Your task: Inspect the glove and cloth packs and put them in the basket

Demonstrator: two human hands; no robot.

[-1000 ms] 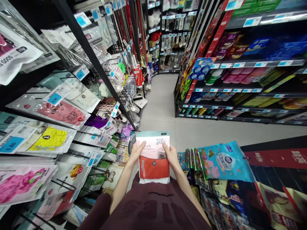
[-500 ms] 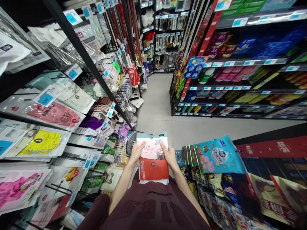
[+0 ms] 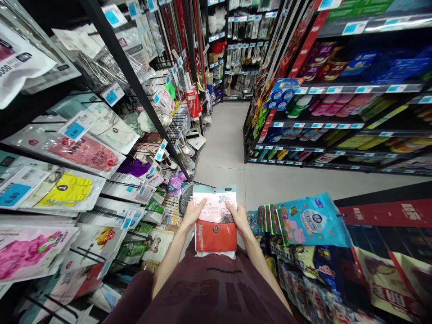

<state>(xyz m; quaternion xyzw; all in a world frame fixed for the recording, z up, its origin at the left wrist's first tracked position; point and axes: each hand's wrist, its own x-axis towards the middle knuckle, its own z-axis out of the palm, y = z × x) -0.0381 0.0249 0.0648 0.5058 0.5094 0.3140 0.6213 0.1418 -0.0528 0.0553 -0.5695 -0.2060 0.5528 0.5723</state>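
tablecloth packet (image 3: 216, 225) | pink-and-red, teal top | printed front showing | held at both sides

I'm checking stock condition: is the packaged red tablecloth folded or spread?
Folded: the red tablecloth shows as a compact block inside its packet, held between the left hand and right hand.

The back of the tablecloth packet (image 3: 216, 236) is hidden, as are the parts of the left hand (image 3: 191, 213) and the right hand (image 3: 240, 219) behind it; its finest print is too small to be read. Just left of the packet, a grey slotted object (image 3: 184, 198) is partly covered and cannot be identified. Far left of it, a pink pack (image 3: 30, 252) is cut off by the view's edge. Well beyond the packet, hanging utensils (image 3: 249, 55) are too small to be told apart. Beyond it to the right, blue packages (image 3: 403, 69) are blurred. Below it, the shirt (image 3: 209, 301) is cut off.
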